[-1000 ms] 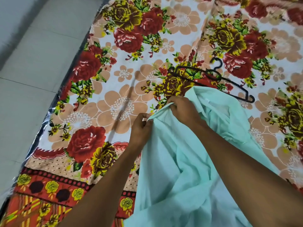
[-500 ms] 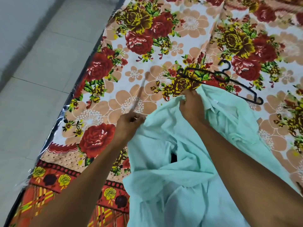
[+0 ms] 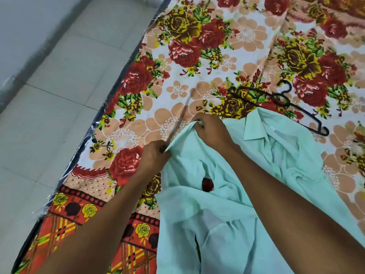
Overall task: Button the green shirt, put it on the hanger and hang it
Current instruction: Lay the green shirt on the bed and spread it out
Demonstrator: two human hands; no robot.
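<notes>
A pale green shirt (image 3: 223, 218) lies crumpled on the flowered bedsheet, its collar (image 3: 254, 127) toward the far side. My left hand (image 3: 153, 155) pinches the shirt's left edge. My right hand (image 3: 211, 128) grips the same edge a little farther up, near the collar. The stretch of cloth between the two hands is pulled taut. A black plastic hanger (image 3: 284, 103) lies flat on the sheet just beyond the collar, its right end partly hidden behind the shirt.
The flowered bedsheet (image 3: 177, 80) covers a mattress whose left edge (image 3: 94, 127) runs diagonally. Grey floor tiles (image 3: 49, 95) lie to the left of it.
Both hands have slid along the shirt's edge and spread it flatter on the sheet. The collar now shows open, and the view has shifted slightly.
</notes>
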